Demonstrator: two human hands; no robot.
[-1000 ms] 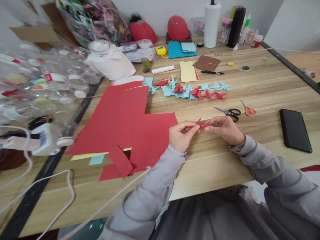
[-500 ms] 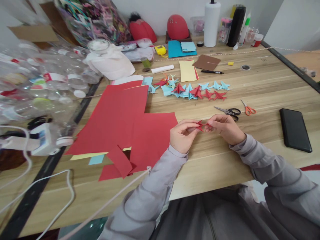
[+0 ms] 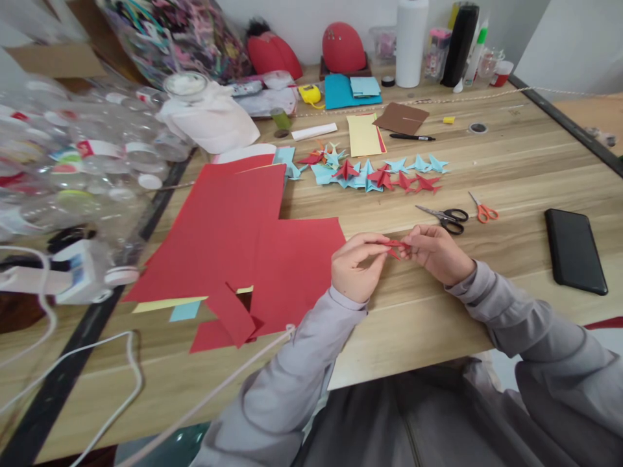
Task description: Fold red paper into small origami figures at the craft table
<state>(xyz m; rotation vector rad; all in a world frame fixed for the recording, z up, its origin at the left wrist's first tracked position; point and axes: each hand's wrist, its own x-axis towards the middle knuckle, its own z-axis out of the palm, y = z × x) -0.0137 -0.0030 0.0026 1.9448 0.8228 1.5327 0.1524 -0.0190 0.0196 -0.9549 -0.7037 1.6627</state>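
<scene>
Red folded paper [image 3: 395, 244], between both hands [image 3: 359, 267] [image 3: 435, 253], pinched

red folded paper [image 3: 395, 245]: partly hidden by fingers [image 3: 366, 240] | white bottle [image 3: 411, 48]: top cut off | clear bottles [image 3: 100, 152]: blurred

Craft workspace, red paper sheets [image 3: 304, 272], black scissors [image 3: 440, 215], folded figures [image 3: 346, 170]

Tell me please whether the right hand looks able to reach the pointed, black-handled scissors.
Probably yes: the bare right hand is close to the pointed, black-handled scissors, and nothing appears to lie between. It pinches the small folded red paper, so it may need to release that first.
</scene>
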